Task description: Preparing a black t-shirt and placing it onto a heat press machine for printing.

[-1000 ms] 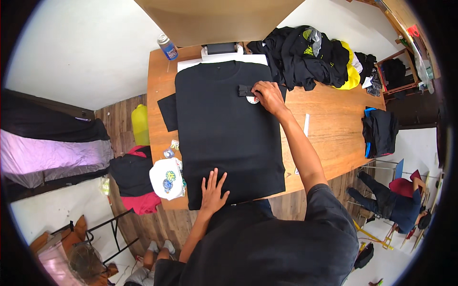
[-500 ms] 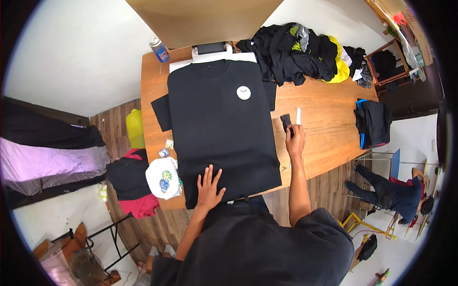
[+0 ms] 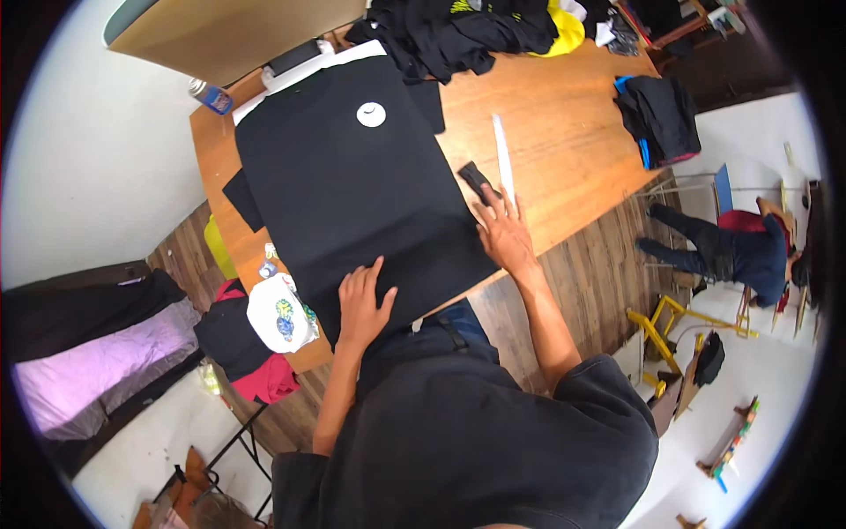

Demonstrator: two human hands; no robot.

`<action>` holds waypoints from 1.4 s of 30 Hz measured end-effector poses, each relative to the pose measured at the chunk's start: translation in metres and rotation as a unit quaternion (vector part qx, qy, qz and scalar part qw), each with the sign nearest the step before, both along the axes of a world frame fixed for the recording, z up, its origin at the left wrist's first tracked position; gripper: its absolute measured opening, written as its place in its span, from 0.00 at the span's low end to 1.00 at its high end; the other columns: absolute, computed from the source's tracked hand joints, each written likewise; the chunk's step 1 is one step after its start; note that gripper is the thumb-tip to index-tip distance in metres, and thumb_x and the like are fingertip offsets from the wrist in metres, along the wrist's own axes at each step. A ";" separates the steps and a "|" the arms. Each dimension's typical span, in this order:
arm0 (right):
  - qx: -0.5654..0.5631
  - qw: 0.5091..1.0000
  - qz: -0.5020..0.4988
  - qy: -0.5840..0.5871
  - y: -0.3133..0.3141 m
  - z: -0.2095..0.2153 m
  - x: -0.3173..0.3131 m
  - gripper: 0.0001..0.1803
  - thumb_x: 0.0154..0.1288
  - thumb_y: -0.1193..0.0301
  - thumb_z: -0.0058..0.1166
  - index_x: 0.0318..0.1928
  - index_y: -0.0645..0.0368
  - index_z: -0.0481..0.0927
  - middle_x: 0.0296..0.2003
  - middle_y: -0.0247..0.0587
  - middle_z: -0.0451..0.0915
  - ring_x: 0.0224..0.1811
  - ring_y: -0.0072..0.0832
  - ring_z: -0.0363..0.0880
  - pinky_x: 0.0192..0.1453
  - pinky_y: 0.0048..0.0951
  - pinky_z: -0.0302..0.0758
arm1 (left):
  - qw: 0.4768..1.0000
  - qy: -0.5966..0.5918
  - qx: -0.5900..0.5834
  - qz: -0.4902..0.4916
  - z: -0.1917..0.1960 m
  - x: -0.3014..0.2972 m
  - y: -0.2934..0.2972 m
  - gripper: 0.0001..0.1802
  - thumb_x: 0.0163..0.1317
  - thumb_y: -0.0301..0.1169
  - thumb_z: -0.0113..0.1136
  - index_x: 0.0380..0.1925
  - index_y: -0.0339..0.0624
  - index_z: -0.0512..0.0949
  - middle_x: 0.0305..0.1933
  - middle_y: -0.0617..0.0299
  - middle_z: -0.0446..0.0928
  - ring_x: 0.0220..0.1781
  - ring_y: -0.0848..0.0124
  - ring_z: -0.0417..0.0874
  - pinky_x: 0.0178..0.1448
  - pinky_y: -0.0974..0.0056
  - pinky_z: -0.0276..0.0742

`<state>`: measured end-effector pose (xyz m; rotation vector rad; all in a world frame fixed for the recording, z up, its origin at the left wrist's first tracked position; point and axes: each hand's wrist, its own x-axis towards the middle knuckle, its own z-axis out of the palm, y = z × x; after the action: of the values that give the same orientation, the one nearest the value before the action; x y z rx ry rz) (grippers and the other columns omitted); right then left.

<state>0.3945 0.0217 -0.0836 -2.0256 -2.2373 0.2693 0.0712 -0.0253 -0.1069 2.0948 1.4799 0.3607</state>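
While the left hand (image 3: 361, 304) lies palm down with fingers fanned on the near part of a black shirt (image 3: 352, 185), the right hand (image 3: 505, 234) is at the tabletop (image 3: 573, 123)'s near edge, fingers extended and parted, tips at the near end of a small dark strip (image 3: 477, 179). Hands well apart; neither is clamped on anything. Shirt laid smooth over the left half of the tabletop, its near end at the near edge, one sleeve showing on each side; white round patch (image 3: 371, 115) high on its right side. White thin strip (image 3: 500, 150) just right of the dark one.

Surface: bare wood, warm brown. Spray can (image 3: 211, 97) upright at the far left corner; tan panel (image 3: 247, 35) above the far edge. Black clothing heap (image 3: 467, 40) along the far edge, yellow cloth (image 3: 562, 31) at its right. Dark folded stack (image 3: 656, 119) at the right edge. White bundle (image 3: 273, 322) with green and blue print near the near left corner.

Room: white wall (image 3: 115, 159), plank floor (image 3: 577, 256). Red cloth (image 3: 264, 381) and purple sheet (image 3: 106, 366) beyond the left edge. Beyond the right edge, another person (image 3: 758, 260) in dark clothes; yellow metal frame (image 3: 656, 339) nearby.
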 end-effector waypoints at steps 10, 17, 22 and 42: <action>-0.037 0.984 0.162 0.068 -0.093 0.051 0.032 0.24 0.67 0.60 0.48 0.63 0.46 0.77 0.73 0.40 0.63 0.80 0.41 0.49 0.83 0.52 0.40 | 0.893 -0.254 0.028 -0.370 0.086 0.201 0.000 0.26 0.63 0.42 0.61 0.60 0.46 0.76 0.68 0.54 0.72 0.73 0.55 0.67 0.77 0.46 0.54; -0.150 0.967 0.197 -0.065 -0.146 0.039 0.094 0.26 0.64 0.66 0.55 0.64 0.47 0.76 0.71 0.36 0.65 0.80 0.39 0.49 0.82 0.54 0.43 | 0.963 -0.145 -0.026 -0.224 0.052 0.244 0.023 0.20 0.69 0.39 0.54 0.56 0.41 0.78 0.59 0.52 0.78 0.68 0.52 0.71 0.75 0.47 0.55; -0.036 0.934 0.145 -0.324 -0.181 0.042 0.110 0.20 0.69 0.65 0.47 0.57 0.53 0.81 0.69 0.42 0.67 0.77 0.37 0.55 0.82 0.47 0.45 | 0.882 -0.313 0.026 -0.352 0.070 0.317 -0.032 0.16 0.70 0.39 0.54 0.51 0.44 0.80 0.55 0.53 0.78 0.61 0.55 0.76 0.67 0.50 0.66; -0.055 0.968 -0.014 0.243 -0.140 -0.110 0.104 0.27 0.61 0.65 0.62 0.59 0.61 0.73 0.51 0.52 0.75 0.53 0.50 0.74 0.56 0.47 0.71 | 0.957 0.082 0.104 0.258 -0.050 0.084 -0.149 0.33 0.62 0.42 0.65 0.66 0.46 0.69 0.73 0.38 0.57 0.76 0.40 0.56 0.75 0.43 0.51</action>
<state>0.4987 -0.1184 -0.1931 -1.7859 -1.9201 0.8056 0.1553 -0.1745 -0.1572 1.8972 2.1747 0.5671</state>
